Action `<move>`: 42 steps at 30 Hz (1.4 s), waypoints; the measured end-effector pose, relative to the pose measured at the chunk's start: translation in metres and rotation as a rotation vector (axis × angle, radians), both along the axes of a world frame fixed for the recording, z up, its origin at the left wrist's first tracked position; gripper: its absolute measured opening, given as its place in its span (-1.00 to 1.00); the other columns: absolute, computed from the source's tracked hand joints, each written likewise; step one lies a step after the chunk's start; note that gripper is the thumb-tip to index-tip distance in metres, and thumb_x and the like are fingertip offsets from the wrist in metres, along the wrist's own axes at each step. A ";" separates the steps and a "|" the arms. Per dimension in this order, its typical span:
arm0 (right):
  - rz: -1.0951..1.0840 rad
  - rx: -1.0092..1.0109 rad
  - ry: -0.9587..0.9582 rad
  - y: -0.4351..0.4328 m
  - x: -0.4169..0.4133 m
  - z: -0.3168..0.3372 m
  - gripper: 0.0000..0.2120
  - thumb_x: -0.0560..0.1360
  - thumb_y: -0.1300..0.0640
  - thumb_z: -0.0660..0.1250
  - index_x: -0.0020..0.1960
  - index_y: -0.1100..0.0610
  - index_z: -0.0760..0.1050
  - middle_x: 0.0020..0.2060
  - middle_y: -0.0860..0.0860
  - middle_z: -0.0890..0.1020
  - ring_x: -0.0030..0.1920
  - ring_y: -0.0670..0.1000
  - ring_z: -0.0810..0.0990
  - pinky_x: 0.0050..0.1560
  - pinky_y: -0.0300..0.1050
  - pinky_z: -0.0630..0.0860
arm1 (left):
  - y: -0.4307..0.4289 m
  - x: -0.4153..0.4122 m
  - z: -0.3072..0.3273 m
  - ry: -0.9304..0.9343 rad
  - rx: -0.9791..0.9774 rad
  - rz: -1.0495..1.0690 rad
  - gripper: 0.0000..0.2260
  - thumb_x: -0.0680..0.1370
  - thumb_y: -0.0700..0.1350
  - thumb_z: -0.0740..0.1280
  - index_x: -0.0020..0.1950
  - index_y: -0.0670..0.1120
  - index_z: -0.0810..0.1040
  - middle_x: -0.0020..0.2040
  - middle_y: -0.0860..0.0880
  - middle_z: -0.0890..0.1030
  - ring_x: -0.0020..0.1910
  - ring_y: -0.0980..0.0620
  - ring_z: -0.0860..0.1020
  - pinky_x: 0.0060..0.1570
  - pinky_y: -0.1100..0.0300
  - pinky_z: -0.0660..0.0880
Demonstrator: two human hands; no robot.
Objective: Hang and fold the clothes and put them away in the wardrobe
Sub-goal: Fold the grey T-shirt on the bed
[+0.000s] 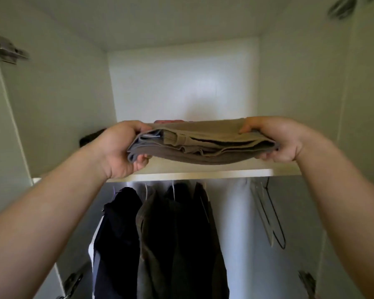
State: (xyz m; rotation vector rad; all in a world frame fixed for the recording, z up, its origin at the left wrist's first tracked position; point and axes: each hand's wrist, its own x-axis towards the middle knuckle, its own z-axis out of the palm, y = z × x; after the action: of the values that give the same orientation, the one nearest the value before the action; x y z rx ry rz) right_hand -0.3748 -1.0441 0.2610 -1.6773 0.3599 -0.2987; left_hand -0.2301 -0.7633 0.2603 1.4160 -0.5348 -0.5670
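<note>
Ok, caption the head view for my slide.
Left hand and right hand hold a folded stack of clothes at the wardrobe shelf, hung garments below.

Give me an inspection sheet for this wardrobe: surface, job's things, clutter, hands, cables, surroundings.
Surface: white wardrobe shelf, front edge visible under the stack.
Job's things: folded stack of khaki and grey clothes held level at the shelf's front; cannot tell whether it rests on the shelf. Dark garments on hangers hang below the shelf.
Clutter: dark item at the shelf's left; reddish fabric behind the stack.
Hands: left hand grips the stack's left end; right hand grips its right end.
Cables: nothing seen.
Surroundings: empty wire hangers hang at the right; metal door hinge at upper left.
</note>
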 end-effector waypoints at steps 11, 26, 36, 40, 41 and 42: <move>-0.698 -0.599 -0.322 -0.076 -0.012 0.023 -0.64 0.39 0.53 0.31 0.12 0.26 0.59 -0.03 0.15 0.68 0.04 0.10 0.63 0.10 0.05 0.61 | -0.145 0.059 0.010 -0.796 -0.049 0.055 -0.68 0.54 -0.35 0.36 0.19 0.01 0.52 0.00 0.06 0.61 0.00 0.04 0.57 -0.06 0.29 0.57; -0.569 -1.254 0.103 -0.023 0.002 -0.069 -0.53 0.52 0.09 0.03 0.24 0.00 0.63 0.33 0.06 0.60 0.32 0.15 0.51 0.41 -0.03 0.37 | -0.196 0.080 -0.068 -1.537 0.214 -0.234 -0.77 0.44 -0.34 0.24 -0.21 0.00 0.39 -0.02 -0.11 0.39 -0.08 -0.10 0.33 -0.14 0.28 0.28; -0.810 -1.414 0.329 -0.050 0.011 -0.082 -0.59 0.62 0.00 -0.05 0.01 0.11 0.56 0.10 0.23 0.66 0.07 0.28 0.61 -0.10 0.00 0.30 | -0.186 0.099 -0.069 -1.326 0.181 -0.280 -0.51 0.49 -0.53 0.20 0.21 -0.11 0.69 0.28 -0.05 0.63 0.23 0.19 0.46 0.08 0.73 0.13; -0.886 -1.374 0.243 -0.037 0.012 -0.087 -0.65 0.63 0.06 0.03 -0.05 0.10 0.57 0.08 0.21 0.67 0.08 0.26 0.60 0.01 0.01 0.36 | -0.181 0.099 -0.072 -1.299 0.251 -0.235 -0.53 0.56 -0.42 0.23 0.32 0.02 0.63 0.35 0.00 0.59 0.36 0.08 0.49 0.10 0.68 0.16; -0.896 -1.342 0.201 -0.031 0.013 -0.087 -0.68 0.63 0.06 0.06 -0.08 0.10 0.56 0.07 0.21 0.67 0.07 0.26 0.60 0.00 0.02 0.35 | -0.177 0.099 -0.072 -1.304 0.258 -0.228 -0.54 0.58 -0.36 0.26 0.37 0.06 0.58 0.37 0.01 0.57 0.38 0.06 0.49 0.19 0.59 0.22; -0.897 -1.320 0.156 -0.024 0.015 -0.085 -0.70 0.62 0.07 0.08 -0.11 0.10 0.55 0.04 0.21 0.68 0.04 0.27 0.59 -0.02 0.03 0.37 | -0.171 0.099 -0.072 -1.292 0.275 -0.226 -0.55 0.60 -0.30 0.29 0.42 0.09 0.53 0.39 0.02 0.56 0.38 0.05 0.50 0.29 0.45 0.29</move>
State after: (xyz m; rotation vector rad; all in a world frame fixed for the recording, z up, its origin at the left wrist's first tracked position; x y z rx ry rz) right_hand -0.3595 -1.0676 0.1757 -2.7257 1.2134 -1.2744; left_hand -0.1311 -0.9345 0.1886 1.8964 -1.6936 0.2063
